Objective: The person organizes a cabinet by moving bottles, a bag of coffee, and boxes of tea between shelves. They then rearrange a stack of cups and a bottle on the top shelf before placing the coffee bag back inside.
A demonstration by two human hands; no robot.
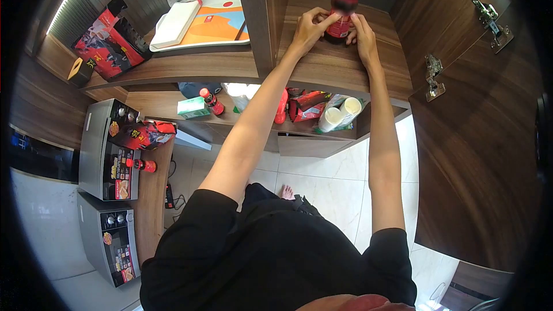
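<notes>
A dark soda bottle (344, 1) with a red cap and red label stands upright on the wooden cabinet shelf (314, 60). From the left, my left hand (311, 29) curls its fingers against the lower part of the bottle. On the other side, my right hand (363, 37) presses its thumb and fingers to the label. Both hands are closed round the bottle, and some fingertips are hidden by it.
An open cabinet door (478, 138) with metal hinges is at my right. A tray (247, 8) and a red-black bag (109, 46) sit on the left shelf. Below are paper cups (350, 106) and another bottle (213, 102). Microwaves (95, 152) stand at far left.
</notes>
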